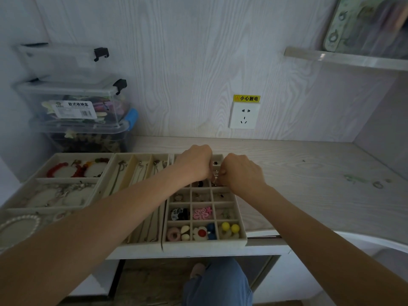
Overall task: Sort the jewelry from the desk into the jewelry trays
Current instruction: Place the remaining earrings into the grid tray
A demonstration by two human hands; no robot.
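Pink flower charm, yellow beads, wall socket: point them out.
pink flower charm [202, 213], head view, centre of the petals.
yellow beads [225, 226], head view, left bead.
wall socket [244, 115], head view, middle of faceplate.

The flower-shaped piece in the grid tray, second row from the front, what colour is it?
Pink. The flower piece shows clearly in the head view, in the middle cell of the grid tray.

Bare forearms, no sleeves; blue jeans [217, 283] on the legs.

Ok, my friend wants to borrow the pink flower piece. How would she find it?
Go to the rightmost tray, the one split into small square cells. Second row from the front, middle cell: the pink flower, the only openwork petal shape, beside a black-and-white piece.
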